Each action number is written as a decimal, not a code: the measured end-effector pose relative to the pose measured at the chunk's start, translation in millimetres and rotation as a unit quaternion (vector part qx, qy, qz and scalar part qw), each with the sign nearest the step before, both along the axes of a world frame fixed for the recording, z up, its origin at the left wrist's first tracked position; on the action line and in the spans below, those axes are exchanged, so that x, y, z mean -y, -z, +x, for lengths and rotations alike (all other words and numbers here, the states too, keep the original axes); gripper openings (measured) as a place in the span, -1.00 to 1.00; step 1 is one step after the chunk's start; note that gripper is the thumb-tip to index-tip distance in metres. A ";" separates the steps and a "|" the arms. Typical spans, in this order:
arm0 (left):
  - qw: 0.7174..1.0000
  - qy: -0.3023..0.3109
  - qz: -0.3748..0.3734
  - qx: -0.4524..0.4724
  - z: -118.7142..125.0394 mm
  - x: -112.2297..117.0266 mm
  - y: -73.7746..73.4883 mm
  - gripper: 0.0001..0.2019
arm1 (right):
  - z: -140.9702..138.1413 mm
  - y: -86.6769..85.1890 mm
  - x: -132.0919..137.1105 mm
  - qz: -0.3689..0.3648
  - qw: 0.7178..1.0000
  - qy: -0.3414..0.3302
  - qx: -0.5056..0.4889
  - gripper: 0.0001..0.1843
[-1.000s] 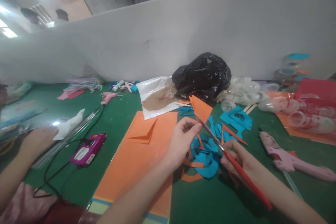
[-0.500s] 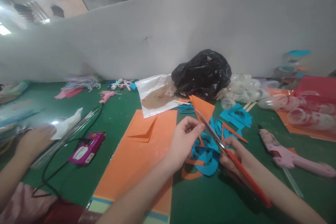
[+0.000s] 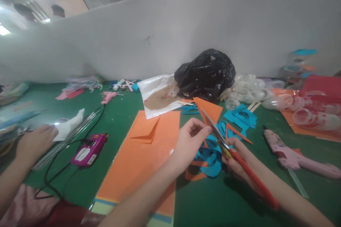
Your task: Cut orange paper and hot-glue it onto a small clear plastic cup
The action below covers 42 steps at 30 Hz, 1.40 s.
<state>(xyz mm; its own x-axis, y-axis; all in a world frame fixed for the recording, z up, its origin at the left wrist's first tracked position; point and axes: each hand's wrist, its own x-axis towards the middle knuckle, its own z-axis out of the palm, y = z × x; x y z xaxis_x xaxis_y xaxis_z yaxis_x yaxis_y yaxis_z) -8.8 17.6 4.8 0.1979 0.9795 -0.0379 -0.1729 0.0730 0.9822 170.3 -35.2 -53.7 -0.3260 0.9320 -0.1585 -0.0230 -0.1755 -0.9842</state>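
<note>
My left hand (image 3: pixel 189 142) pinches a folded piece of orange paper (image 3: pixel 215 110) between thumb and fingers. In my right hand (image 3: pixel 236 161) is a pair of scissors (image 3: pixel 254 179) with red handles, its blades lying across the paper close to my left thumb. Below the hands, blue paper scraps (image 3: pixel 213 165) with curved cut edges are heaped with orange strips. A stack of orange sheets (image 3: pixel 141 170) in a clear sleeve lies under my left forearm, and a folded orange piece (image 3: pixel 145 131) rests on it.
At left are a co-worker's hand (image 3: pixel 37 145), a purple box (image 3: pixel 89 150) with a black cable, and a small pink glue gun (image 3: pixel 108 96). A larger pink glue gun (image 3: pixel 298 161) lies at right, near plastic bottles (image 3: pixel 317 117). A black bag (image 3: pixel 206 74) sits behind.
The orange paper and scissors have shifted slightly right, and the paper shows at a somewhat different angle. Both hands keep their grips.
</note>
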 end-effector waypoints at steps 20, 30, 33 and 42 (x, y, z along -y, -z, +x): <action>0.996 0.023 0.027 -0.087 -3.6 4.7 5.1 -0.73 | 4.3 4.2 2.6 0.040 0.999 0.011 0.000 -0.42; 0.994 0.033 0.028 -0.098 -3.5 2.2 8.6 -0.70 | 3.3 14.6 -1.1 0.007 1.000 0.016 0.005 -0.34; 0.994 0.037 0.030 -0.095 -3.1 0.6 10.9 -0.69 | 3.8 16.7 -0.3 0.012 1.000 0.012 0.011 -0.35; 0.993 0.096 0.008 -0.072 1.3 9.6 7.4 -0.72 | -8.0 15.7 -4.2 0.063 0.996 0.033 -0.057 -0.33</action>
